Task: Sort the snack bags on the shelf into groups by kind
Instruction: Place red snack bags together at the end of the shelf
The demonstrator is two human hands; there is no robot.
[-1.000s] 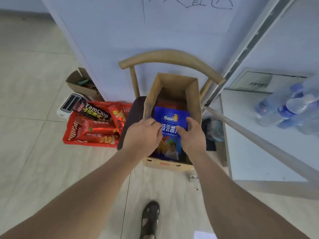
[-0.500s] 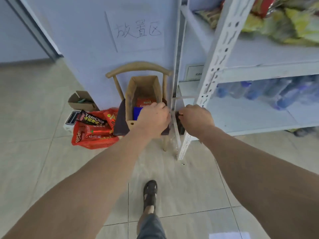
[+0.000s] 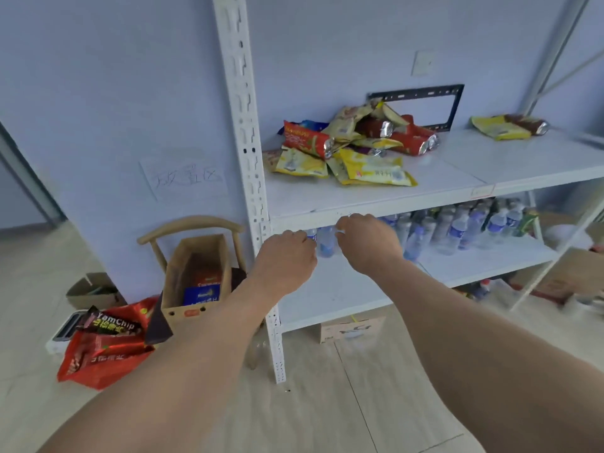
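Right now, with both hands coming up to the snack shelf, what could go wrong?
1. The mixed pile is tangled: pulling a yellow bag from underneath may roll a red bag off the shelf edge.
2. Both hands, left hand and right hand, sit near the water bottles below and could knock them.

Snack bags (image 3: pixel 346 148) piled on the shelf (image 3: pixel 376 199), bottles (image 3: pixel 457 223) on the level below. Left of it, a box (image 3: pixel 196 276) sits on a chair (image 3: pixel 192 223).
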